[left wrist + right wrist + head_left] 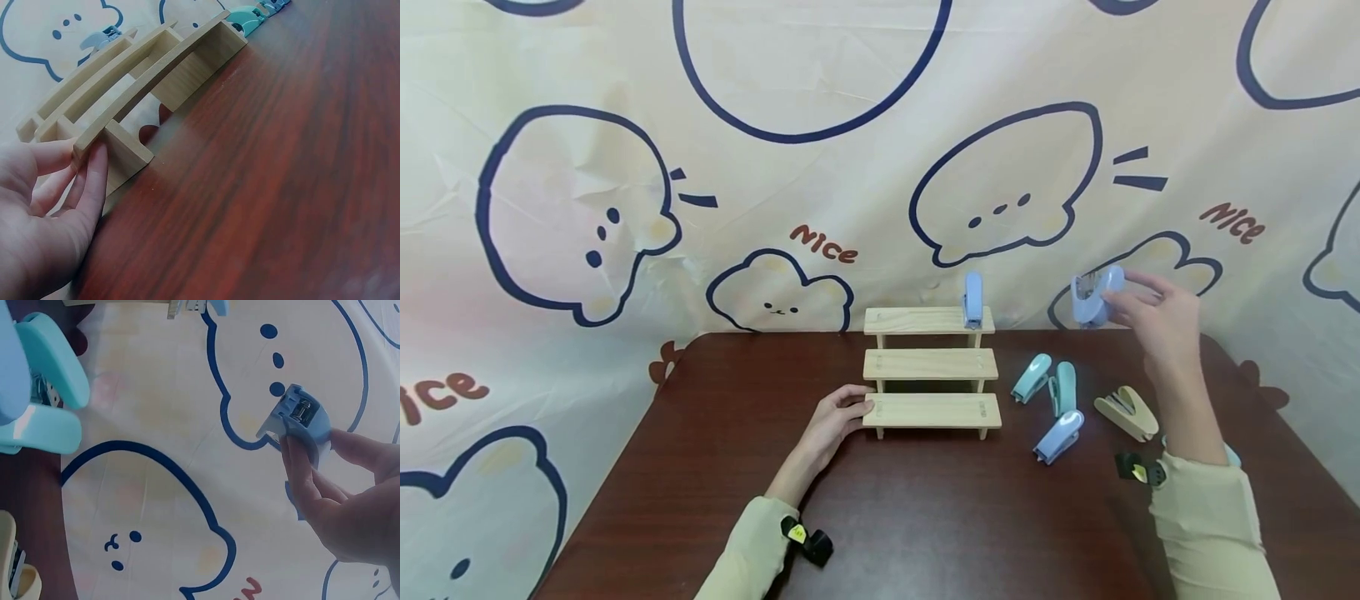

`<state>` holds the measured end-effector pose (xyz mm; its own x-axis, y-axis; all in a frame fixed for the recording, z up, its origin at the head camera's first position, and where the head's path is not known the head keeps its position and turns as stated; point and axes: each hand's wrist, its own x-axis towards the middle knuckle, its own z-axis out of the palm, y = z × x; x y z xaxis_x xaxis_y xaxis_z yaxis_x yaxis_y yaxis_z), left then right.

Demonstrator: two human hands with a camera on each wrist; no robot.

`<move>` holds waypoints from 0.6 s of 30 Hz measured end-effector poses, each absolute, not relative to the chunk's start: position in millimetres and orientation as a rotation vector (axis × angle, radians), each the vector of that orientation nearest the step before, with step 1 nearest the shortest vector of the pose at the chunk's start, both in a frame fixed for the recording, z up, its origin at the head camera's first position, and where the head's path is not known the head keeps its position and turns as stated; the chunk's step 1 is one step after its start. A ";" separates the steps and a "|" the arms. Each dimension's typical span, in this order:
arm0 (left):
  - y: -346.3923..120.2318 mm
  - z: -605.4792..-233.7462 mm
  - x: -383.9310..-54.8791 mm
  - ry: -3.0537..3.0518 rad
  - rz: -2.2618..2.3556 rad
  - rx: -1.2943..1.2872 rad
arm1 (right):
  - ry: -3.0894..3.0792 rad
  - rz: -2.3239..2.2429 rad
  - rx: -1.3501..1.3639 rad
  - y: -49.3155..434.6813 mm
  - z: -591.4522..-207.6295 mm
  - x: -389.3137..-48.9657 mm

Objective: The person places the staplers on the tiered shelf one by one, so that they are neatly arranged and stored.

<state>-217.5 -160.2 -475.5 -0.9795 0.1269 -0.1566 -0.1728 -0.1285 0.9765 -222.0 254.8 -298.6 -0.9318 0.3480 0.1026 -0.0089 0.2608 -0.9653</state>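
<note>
My right hand (1167, 325) holds a light blue stapler (1096, 302) up in the air, above the back right of the table. In the right wrist view, thumb and fingers pinch this stapler (315, 428) from both sides. At the left end of a three-tier wooden stand (931, 410), my left hand (833, 423) pinches the lowest board between thumb and fingers, as the left wrist view shows of the board (144, 81). Another blue stapler (973, 302) stands on the top tier, near its right end.
Right of the stand lie two teal staplers (1032, 377) and a periwinkle blue stapler (1060, 437). A cream stapler (1127, 413) lies farther right, and a pale blue object (1232, 455) is mostly hidden by the right forearm. A patterned cloth (760, 192) hangs behind the dark wooden table (925, 517).
</note>
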 end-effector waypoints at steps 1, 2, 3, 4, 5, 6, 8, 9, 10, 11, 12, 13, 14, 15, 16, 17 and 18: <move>-160.1 -475.6 -217.5 1.927 2.221 -0.054 | -2.252 1.704 -0.307 253.1 -297.7 -222.8; -160.0 -475.6 -217.1 1.930 2.221 -0.049 | -2.265 1.689 -0.305 251.5 -296.7 -223.6; -159.9 -475.7 -217.1 1.929 2.221 -0.049 | -2.271 1.687 -0.304 250.0 -295.8 -224.4; -159.6 -475.3 -217.0 1.930 2.221 -0.046 | -2.275 1.687 -0.303 248.6 -294.6 -225.4; -159.3 -475.0 -217.2 1.927 2.223 -0.046 | -2.284 1.685 -0.303 247.4 -293.5 -226.2; -159.1 -474.6 -217.2 1.926 2.221 -0.046 | -2.289 1.691 -0.301 246.1 -292.4 -227.0; -158.7 -474.0 -217.1 1.924 2.219 -0.047 | -2.300 1.697 -0.289 243.7 -290.8 -228.2; -158.7 -473.9 -217.2 1.921 2.218 -0.051 | -2.295 1.709 -0.283 242.4 -290.3 -228.8; -158.7 -473.8 -217.2 1.918 2.220 -0.053 | -2.299 1.703 -0.272 241.0 -290.1 -229.3; -158.8 -473.8 -217.3 1.917 2.220 -0.053 | -2.298 1.701 -0.257 239.5 -289.8 -229.7; -159.0 -473.6 -217.3 1.916 2.222 -0.053 | -2.296 1.697 -0.243 237.9 -289.7 -230.1; -159.2 -473.5 -217.4 1.917 2.224 -0.051 | -2.294 1.690 -0.232 236.3 -289.8 -230.5; -159.3 -473.0 -217.2 1.917 2.226 -0.049 | -2.292 1.685 -0.226 234.7 -289.8 -230.8; -159.5 -472.8 -217.0 1.919 2.225 -0.050 | -2.291 1.682 -0.223 233.2 -289.8 -231.0; -159.5 -472.5 -216.8 1.919 2.225 -0.049 | -2.297 1.672 -0.219 232.0 -289.8 -231.1; -159.5 -472.2 -216.4 1.920 2.222 -0.047 | -2.297 1.670 -0.219 231.0 -289.7 -231.3; -159.5 -472.2 -216.1 1.919 2.220 -0.047 | -2.302 1.669 -0.219 230.2 -289.7 -231.3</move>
